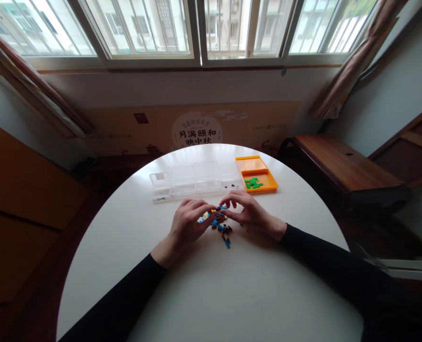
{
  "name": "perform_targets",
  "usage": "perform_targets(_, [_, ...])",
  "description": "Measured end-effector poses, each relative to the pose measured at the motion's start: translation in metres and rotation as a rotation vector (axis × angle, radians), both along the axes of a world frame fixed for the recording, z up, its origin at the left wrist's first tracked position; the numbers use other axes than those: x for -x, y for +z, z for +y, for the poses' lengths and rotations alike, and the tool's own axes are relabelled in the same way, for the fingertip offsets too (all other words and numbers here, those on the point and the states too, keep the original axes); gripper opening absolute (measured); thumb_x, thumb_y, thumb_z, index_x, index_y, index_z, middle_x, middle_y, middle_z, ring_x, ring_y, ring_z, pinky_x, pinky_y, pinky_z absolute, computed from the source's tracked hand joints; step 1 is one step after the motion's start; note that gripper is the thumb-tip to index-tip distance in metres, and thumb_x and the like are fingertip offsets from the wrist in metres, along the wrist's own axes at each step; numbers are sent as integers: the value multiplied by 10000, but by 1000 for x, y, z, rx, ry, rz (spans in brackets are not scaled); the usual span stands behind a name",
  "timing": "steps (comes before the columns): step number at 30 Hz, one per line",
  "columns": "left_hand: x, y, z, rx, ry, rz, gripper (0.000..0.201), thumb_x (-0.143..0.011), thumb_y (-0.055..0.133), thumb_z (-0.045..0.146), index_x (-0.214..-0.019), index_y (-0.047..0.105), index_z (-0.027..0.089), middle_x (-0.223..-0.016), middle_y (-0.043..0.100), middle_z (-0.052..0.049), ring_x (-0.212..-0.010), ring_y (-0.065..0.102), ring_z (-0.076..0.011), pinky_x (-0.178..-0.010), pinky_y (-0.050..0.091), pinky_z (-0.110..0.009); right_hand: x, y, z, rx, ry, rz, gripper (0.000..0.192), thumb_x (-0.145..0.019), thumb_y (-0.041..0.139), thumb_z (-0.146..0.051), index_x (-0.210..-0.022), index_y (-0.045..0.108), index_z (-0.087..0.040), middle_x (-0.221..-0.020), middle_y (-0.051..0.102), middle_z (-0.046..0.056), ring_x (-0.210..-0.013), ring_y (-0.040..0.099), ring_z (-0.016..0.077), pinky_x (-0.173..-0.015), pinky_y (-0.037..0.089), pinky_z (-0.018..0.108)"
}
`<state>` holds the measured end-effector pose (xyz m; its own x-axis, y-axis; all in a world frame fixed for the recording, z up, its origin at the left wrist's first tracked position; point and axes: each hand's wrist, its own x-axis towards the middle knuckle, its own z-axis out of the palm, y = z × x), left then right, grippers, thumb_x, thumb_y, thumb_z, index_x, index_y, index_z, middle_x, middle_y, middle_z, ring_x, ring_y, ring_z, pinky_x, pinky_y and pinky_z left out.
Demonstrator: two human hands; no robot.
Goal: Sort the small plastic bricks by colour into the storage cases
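item, nearest: two black sleeves, both cut off by the lower edge of the view; the shoulders and body are out of sight.

item: left hand (187, 223), fingers curled, thumb and forefinger tips drawn close together at the edge of a pile of small bricks (218, 221). whether a piece sits between them is too small to make out.

item: right hand (248, 211), fingers arched over the same pile, tips pinched near the left hand's tips. something tiny seems to lie at the meeting point, but it cannot be told for certain; how firmly either hand is closed is unclear.

item: pile of small bricks, blue, dark red-brown and a touch of yellow, lying between and just under the two hands, partly hidden by the fingers. a single blue brick (227, 243) lies just nearer than the pile, apart from the hands. individual shapes are too small to read.

item: round white table (211, 294), bearing all of the above; its near rim is cut off.

item: clear plastic compartment box (193, 180), just beyond the hands, with a few dark specks in its right-hand cell.

item: orange tray (256, 173), beyond the right hand and touching the box's right end, holding green bricks (253, 183).

item: printed cardboard panel (196, 128) against the wall past the table, wooden bench (339, 164) far right of the right hand, barred windows (204, 26) and curtains above.
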<state>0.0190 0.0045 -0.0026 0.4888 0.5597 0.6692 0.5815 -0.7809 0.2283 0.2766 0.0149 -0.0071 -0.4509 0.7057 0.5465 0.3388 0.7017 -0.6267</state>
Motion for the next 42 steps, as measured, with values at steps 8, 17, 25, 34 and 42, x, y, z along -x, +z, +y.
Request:
perform_targets(8, [-2,1,-2,32,31,13,90,-1057,740,326,-1069,809,269,-941,823,1,-814,764,-171,-881,523,-375,-1,3,0,-99,-50,-54,95,-1057,760,-350,-1016,784,-268,-924,744,26,-900,669,219,-900,504,400])
perform_targets(17, [-4,5,-5,58,32,29,127,-1070,696,328,-1066,796,249,-961,824,-19,-847,767,-190,-886,518,-387,-39,-3,48,-165,-467,-106,53,-996,778,-277,-968,802,-238,-1002,749,74,-1000,675,298,-936,513,472])
perform_targets(25, [-1,2,-4,86,13,53,104,-1066,696,313,-1054,778,251,-953,806,-18,-865,751,-194,-886,514,-384,-51,-15,70,-178,-547,-209,103,-995,755,-295,-954,821,-228,-983,725,100,-978,639,310,-894,513,480])
perform_targets(34, [0,1,-5,138,12,70,123,-1072,691,338,-1057,785,260,-980,799,-26,-899,750,-197,-926,526,-385,-41,0,38,-197,-232,-136,91,-1036,688,-239,-1027,778,-254,-1009,732,73,-983,668,276,-926,550,468])
perform_targets(42, [0,5,-5,153,-18,108,129,-1066,697,340,-1028,788,258,-973,785,-24,-883,737,-195,-900,516,-382,-31,3,17,-125,32,-232,24,-972,767,-248,-975,758,-270,-1010,736,45,-970,669,245,-923,547,416])
